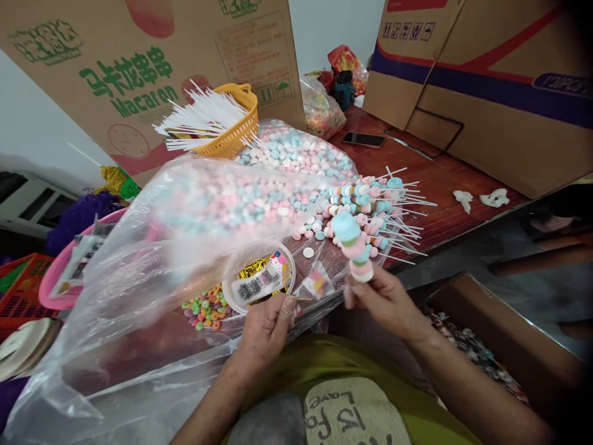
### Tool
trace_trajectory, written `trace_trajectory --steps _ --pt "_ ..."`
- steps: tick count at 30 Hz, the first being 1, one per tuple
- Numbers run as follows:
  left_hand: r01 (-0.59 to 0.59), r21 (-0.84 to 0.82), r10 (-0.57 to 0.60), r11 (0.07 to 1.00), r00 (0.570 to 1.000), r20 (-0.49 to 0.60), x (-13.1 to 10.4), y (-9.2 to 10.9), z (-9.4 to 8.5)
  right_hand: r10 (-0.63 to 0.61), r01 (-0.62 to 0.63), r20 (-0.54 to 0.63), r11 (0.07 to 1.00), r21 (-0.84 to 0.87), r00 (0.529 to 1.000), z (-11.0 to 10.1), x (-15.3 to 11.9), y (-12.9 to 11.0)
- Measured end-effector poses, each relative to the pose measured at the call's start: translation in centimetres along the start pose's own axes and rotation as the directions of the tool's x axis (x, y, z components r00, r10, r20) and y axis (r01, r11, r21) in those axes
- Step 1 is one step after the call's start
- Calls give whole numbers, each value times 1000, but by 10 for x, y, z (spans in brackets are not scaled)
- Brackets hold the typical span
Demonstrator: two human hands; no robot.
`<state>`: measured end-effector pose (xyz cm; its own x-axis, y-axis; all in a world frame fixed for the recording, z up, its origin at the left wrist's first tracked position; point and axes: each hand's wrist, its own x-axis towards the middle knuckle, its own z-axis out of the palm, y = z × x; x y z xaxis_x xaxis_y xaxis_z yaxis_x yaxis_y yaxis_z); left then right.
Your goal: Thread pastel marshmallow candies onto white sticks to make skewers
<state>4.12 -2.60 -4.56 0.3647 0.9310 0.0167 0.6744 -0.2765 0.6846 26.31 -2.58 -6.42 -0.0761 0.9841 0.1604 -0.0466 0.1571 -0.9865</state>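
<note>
My right hand [382,300] is closed around the lower end of a marshmallow skewer [354,244], held upright with blue, pink and white pieces; its stick is hidden by my fingers. My left hand [266,327] pinches a thin gold twist tie [303,300] that points right. Just beyond those fingertips is a small clear bag [317,281] with a coloured print; I cannot tell whether they touch it. A round tub [293,262] behind my left hand holds gold ties and printed packets. Finished-looking skewers [370,210] lie piled behind the held one.
Loose pastel marshmallows [296,154] fill a large clear plastic bag [139,259]. Candy rings [208,307] lie left of the tub. A yellow basket [245,123] holds white sticks. Cardboard boxes [185,37] stand behind; a phone [364,139] lies on the table. An open carton [509,327] sits below right.
</note>
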Motion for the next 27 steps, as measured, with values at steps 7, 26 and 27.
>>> trace_trajectory --steps 7,26,27 --pt "-120 -11 118 993 984 -135 -2 -7 -24 -75 91 53 868 -488 996 -57 -14 -18" --pt "-379 284 414 881 907 -74 4 -26 -33 -406 527 359 456 -717 840 -73 -18 -44" --pt "-389 291 423 874 904 -64 4 -26 -33 -419 518 342 442 -732 841 -73 -18 -43"
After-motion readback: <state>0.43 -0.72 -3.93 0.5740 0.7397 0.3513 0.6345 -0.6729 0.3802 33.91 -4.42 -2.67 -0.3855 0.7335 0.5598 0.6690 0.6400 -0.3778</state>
